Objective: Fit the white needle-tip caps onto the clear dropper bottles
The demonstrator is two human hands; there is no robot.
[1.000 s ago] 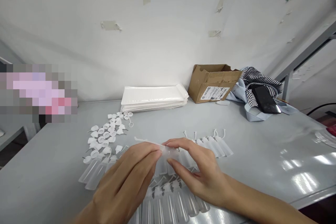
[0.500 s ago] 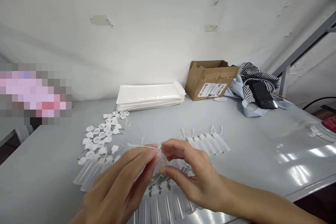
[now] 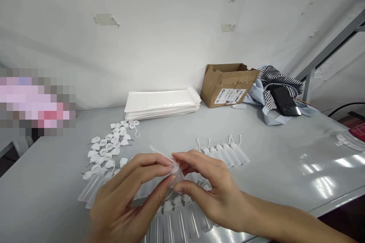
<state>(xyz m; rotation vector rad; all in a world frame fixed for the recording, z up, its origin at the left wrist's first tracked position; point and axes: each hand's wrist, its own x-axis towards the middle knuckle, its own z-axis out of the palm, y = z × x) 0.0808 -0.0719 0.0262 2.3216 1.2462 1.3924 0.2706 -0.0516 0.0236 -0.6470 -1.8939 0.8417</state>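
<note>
My left hand (image 3: 129,197) and my right hand (image 3: 208,190) meet over the grey table (image 3: 285,159), fingertips pinched together on one small clear plastic tube (image 3: 174,170) with a thin white tip poking out to the upper left. Under and around my hands lie rows of the same clear tubes (image 3: 176,224), with another row (image 3: 228,152) just behind my right hand. A scatter of several small white caps (image 3: 110,146) lies to the left of my left hand.
A stack of white padded envelopes (image 3: 162,102) lies against the wall. Right of it stand an open cardboard box (image 3: 228,83), striped cloth (image 3: 278,79) and a black phone (image 3: 283,100). A table frame leg rises at far right.
My fingers have turned the tube between them; its thin tip now points more steeply up and left. The view has shifted slightly, and my left hand has dropped lower.
</note>
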